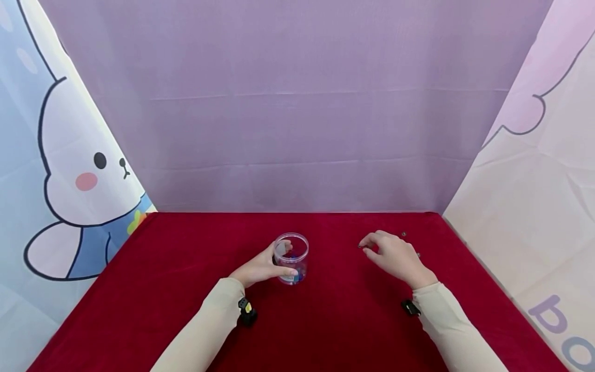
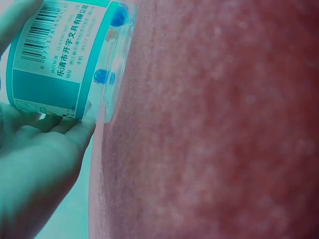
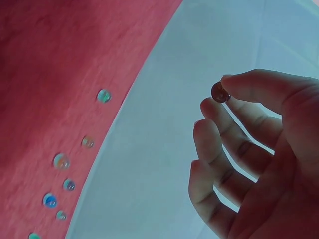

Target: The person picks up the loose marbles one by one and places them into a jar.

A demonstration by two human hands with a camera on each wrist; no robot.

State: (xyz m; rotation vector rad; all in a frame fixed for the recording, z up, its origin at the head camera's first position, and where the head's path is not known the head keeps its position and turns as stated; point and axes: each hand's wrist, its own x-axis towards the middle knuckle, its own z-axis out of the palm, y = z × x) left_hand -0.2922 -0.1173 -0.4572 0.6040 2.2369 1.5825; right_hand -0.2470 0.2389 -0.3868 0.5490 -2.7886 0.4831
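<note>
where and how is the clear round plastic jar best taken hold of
Probably around the side wall of the clear round plastic jar, below its rim, coming from the left. The wall is curved and the mouth faces up, so a side grip should leave the top free; the left hand holds it that way.
</note>
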